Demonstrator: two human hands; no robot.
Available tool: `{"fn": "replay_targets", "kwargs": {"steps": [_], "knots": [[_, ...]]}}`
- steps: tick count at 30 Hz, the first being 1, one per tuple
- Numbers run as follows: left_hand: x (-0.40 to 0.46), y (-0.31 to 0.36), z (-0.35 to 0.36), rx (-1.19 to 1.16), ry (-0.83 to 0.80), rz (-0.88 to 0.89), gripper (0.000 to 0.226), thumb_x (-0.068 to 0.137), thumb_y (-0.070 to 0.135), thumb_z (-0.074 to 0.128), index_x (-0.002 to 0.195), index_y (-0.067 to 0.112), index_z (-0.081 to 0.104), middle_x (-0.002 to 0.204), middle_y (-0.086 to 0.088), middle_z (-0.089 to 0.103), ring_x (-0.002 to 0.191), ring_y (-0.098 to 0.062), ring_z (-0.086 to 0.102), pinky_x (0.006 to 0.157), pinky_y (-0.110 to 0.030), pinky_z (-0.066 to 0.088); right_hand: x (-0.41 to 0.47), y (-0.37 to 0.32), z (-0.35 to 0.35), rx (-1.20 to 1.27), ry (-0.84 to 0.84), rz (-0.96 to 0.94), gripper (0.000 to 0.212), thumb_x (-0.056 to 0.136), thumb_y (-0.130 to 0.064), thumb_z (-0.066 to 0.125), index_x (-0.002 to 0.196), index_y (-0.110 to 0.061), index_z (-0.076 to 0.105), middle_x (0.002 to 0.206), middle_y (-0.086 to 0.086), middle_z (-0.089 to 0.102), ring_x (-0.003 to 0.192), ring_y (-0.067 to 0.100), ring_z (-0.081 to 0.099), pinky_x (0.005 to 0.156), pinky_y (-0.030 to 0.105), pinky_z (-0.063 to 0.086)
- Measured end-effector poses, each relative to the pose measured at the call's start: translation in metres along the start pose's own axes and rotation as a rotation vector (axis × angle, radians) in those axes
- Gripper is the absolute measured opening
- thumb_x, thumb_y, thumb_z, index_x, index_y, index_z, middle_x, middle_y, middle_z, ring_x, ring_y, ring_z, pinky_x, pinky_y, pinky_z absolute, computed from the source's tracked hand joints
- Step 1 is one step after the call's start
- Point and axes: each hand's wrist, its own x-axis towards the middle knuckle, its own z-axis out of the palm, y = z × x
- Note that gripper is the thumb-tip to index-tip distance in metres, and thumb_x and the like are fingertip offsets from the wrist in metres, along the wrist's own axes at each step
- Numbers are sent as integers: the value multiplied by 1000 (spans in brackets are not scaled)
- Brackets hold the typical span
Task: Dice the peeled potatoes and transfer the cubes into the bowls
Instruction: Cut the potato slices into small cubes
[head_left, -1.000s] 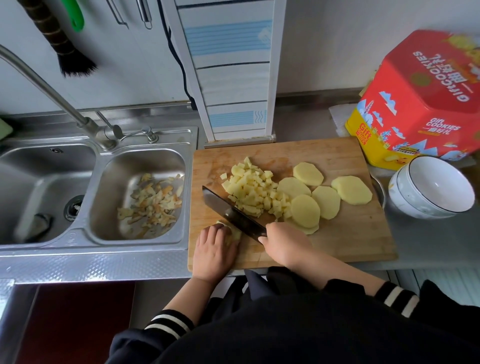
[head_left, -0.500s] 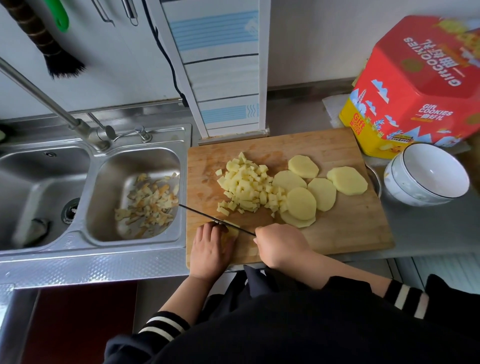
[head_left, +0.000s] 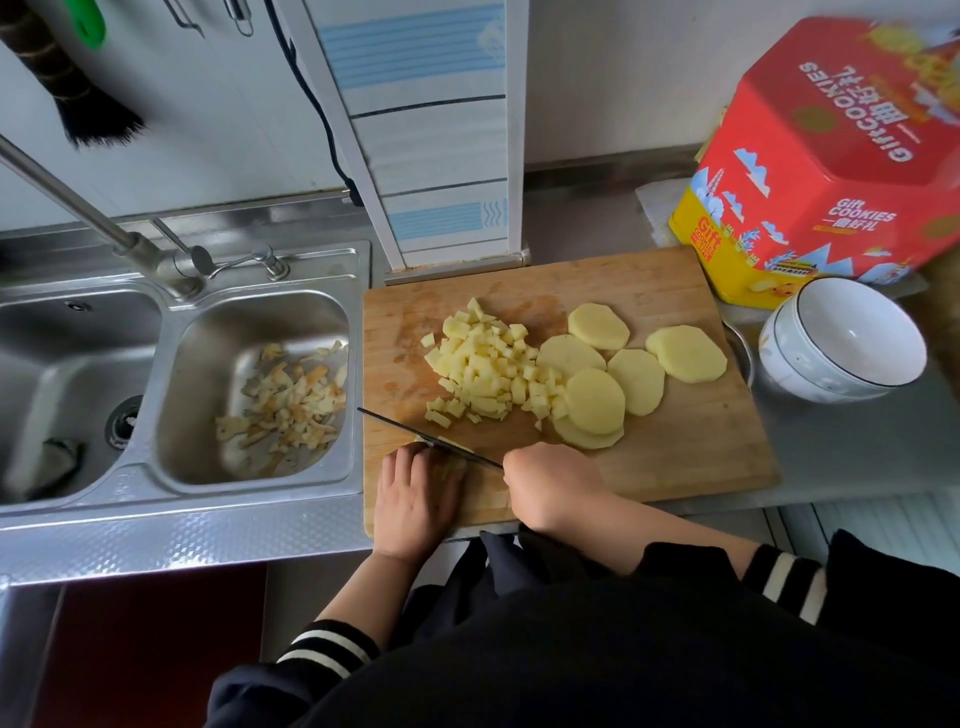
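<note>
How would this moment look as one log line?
step: dicing | right hand: grips knife | left hand: holds potato piece | bowls: empty

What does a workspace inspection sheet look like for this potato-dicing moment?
Surface: wooden cutting board on a steel counter.
Job's things: diced potato pile; potato slices beside it; stacked white bowls empty, right of board.
Clutter: cookie tin; peelings in sink basin.
Grippers: left hand steadies a potato piece; right hand grips the knife.
Cables: black cable on the wall.
Surroundings: faucet, hanging brush.
</note>
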Motion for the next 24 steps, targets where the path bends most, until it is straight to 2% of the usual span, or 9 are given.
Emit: {"fn": "replay_targets", "kwargs": {"steps": [2,4,8,14,20,24], "knots": [[0,0,0,-8,-5,0,42,92,36,57,100,-4,62,94,-18,58,83,-33,50,75,-39,40,3,1,2,7,-4,18,19,94,-3,46,80,-12,53,67,2,49,71,27,55,59,32,40],[0,0,-1,-12,-2,7,40,92,36,57,101,-3,60,94,-18,57,83,-33,49,75,-39,41,5,3,1,23,9,29,19,97,-8,47,79,-13,53,68,2,52,72,27,57,59,32,42],[1,2,-3,-25,17,25,33,90,34,59,102,4,55,95,-17,57,85,-32,48,75,-38,41,2,10,2,114,39,30,25,102,-26,44,98,-10,61,91,7,64,87,28,63,69,36,49],[-3,4,-5,14,29,33,35,90,36,60,99,2,58,100,-17,57,87,-30,48,77,-36,41,-10,14,-2,88,117,-7,31,104,-35,36,97,-13,57,71,-3,45,75,22,53,63,32,40],[-7,4,-11,3,0,27,26,90,32,57,94,7,61,93,-13,57,82,-30,46,74,-35,39,-19,4,-4,45,79,-47,32,105,-33,36,104,-12,59,97,8,64,90,30,61,64,32,35],[-5,0,-12,-5,-43,31,25,88,30,54,92,7,63,91,-12,57,80,-30,47,71,-35,37,-20,2,-5,35,56,-46,30,105,-29,36,108,-11,60,104,10,65,96,32,61,65,31,33]]}}
